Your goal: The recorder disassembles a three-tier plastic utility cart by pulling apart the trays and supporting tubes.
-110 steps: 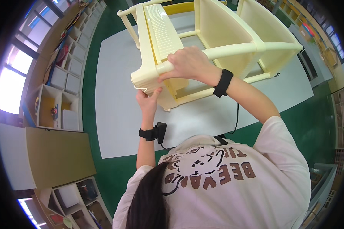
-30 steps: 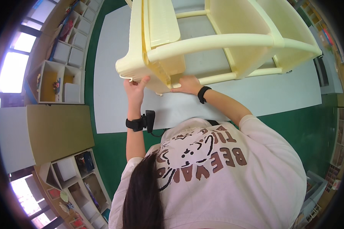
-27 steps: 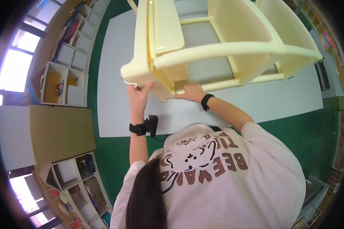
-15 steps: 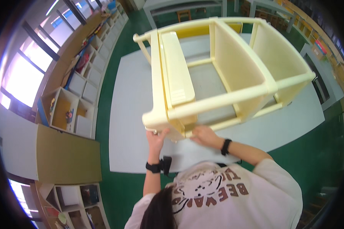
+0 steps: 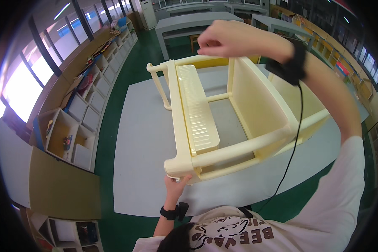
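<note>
A cream plastic shelf rack [image 5: 179, 122] with round tube rails lies on its side on a pale grey tabletop [image 5: 143, 176]. Its end frame faces left, and a ribbed cream panel [image 5: 199, 111] sits just inside that frame. My left hand [image 5: 175, 187] grips the near left corner, thumb up along its side, the other fingers partly hidden underneath. High over the rack's far side is my right hand [image 5: 231, 40], curled into a fist with no object showing. It looks apart from the rack and hides part of the far rail. Both wrists wear black straps.
White cubby shelves [image 5: 88, 113] holding bins and toys run along the windows at left. A tan-sided cabinet [image 5: 63, 185] stands near left. More grey tables [image 5: 193, 25] stand farther back, and wooden shelving [image 5: 319, 38] lines the right. A black cable [image 5: 290, 159] hangs from my right wrist.
My right hand has left the rack's near lower corner and risen up and away as a fist. My left hand keeps its corner grip. The view has tilted up, so the rack appears lower.
</note>
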`<state>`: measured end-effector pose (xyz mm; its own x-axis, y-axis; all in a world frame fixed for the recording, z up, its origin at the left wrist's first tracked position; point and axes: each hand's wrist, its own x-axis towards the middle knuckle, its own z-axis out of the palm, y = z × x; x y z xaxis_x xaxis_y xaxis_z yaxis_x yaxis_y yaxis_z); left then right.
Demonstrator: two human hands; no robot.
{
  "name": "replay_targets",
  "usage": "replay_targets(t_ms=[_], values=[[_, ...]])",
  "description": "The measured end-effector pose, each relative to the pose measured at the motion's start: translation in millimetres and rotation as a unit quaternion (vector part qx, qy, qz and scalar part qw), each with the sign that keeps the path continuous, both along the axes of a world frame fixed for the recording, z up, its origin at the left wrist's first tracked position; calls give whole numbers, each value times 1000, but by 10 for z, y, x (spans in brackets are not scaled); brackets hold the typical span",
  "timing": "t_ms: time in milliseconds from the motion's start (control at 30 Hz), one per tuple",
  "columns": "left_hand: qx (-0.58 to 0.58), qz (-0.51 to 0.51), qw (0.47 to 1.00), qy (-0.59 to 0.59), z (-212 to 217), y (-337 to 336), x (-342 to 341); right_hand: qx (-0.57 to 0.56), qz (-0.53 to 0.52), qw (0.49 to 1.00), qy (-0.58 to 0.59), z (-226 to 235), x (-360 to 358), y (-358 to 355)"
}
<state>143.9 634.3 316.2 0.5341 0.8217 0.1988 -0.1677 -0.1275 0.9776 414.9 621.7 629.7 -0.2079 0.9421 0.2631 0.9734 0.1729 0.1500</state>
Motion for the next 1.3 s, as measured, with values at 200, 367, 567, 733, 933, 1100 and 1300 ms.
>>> replay_targets(t_ms=[200,367,567,733,933,1100,1300], values=[[69,-207,969,119,22,496,-320,-100,-55,993,-31,-531,610,1275],[-7,-193,958,210,58,1476,-593,-118,-80,989,28,-973,674,1971],[211,-115,943,231,543,2373,212,-166,-129,977,46,-1521,1113,2346],[512,6,839,183,1086,2760,1121,-215,-82,957,176,-1635,1136,2502],[543,-71,787,283,1315,3140,1750,-314,-63,910,261,-1580,1167,2507],[482,-145,762,408,1373,3191,1947,-287,-122,912,267,-1621,1039,2463],[533,-16,749,394,1188,3234,2104,-222,-94,922,304,-1773,1134,2440]])
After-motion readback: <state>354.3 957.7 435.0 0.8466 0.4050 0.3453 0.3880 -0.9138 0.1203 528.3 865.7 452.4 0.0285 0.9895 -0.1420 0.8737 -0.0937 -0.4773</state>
